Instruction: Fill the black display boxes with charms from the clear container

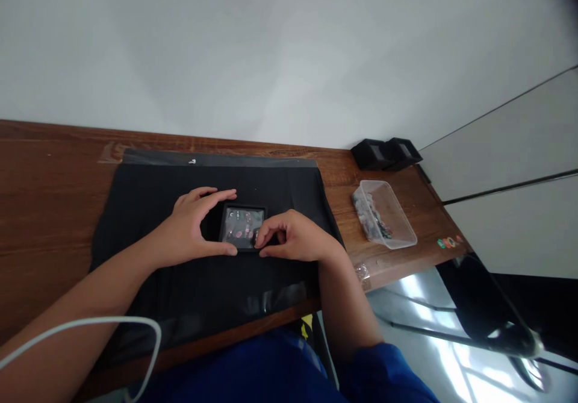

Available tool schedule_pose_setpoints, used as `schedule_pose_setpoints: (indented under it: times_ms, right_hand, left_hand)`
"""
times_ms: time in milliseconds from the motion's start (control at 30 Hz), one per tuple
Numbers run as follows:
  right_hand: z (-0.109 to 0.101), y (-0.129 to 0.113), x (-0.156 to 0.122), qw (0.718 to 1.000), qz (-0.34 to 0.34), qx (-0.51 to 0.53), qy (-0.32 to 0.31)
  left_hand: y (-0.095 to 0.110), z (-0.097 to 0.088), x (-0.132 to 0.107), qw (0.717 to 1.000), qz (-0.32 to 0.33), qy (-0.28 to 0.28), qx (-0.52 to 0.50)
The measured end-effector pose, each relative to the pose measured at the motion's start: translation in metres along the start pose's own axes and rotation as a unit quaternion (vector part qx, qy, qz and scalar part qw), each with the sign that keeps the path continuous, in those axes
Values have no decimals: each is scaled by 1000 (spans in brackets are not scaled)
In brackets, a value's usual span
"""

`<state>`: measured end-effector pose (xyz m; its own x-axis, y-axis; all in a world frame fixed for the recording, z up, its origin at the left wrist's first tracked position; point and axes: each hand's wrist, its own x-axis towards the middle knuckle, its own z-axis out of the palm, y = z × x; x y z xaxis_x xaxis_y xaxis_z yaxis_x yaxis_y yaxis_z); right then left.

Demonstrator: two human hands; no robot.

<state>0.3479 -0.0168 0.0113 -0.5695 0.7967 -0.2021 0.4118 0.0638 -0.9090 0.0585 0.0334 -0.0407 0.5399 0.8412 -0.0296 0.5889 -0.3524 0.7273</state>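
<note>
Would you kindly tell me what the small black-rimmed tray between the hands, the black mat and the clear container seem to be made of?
Small black-rimmed tray: perhaps plastic, judging by its smooth-looking, dark rim.
Black mat: probably plastic sheeting or coated cloth, mostly matte, with creases and glossy patches near the front.
Clear container: most likely smooth plastic, since its thin wall shows the contents through.

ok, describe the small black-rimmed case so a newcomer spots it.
On the brown wooden table, find the wide black mat. The small, rectangular, black-rimmed case lies on it, between the person's left hand and right hand. Unlike the clear plastic tub to the right, it is shallow and dark-edged, with small coloured pieces showing inside.
</note>
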Motion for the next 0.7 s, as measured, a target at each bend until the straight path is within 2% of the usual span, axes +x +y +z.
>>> schedule_pose_setpoints:
  times_ms: [300,400,467,533,633,700]
  right_hand:
    - [0,-1,0,1000,-6,-14,-1]
    - [-3,-1,-1,998,-39,-30,49]
    - [-5,0,-3,992,-75,-65,82]
    - [-5,1,-3,984,-95,-124,85]
    - [0,3,1,972,-79,-207,77]
    - [6,4,5,964,-71,-234,99]
  left_hand:
    - [-1,-2,-2,1000,7,-23,18]
    - [-7,1,-5,999,21,-25,34]
    - [-9,4,-6,998,37,-23,34]
    - [-8,6,-7,998,49,-15,21]
    - [1,5,-7,998,52,18,-9]
    - [8,3,-7,997,60,37,-21]
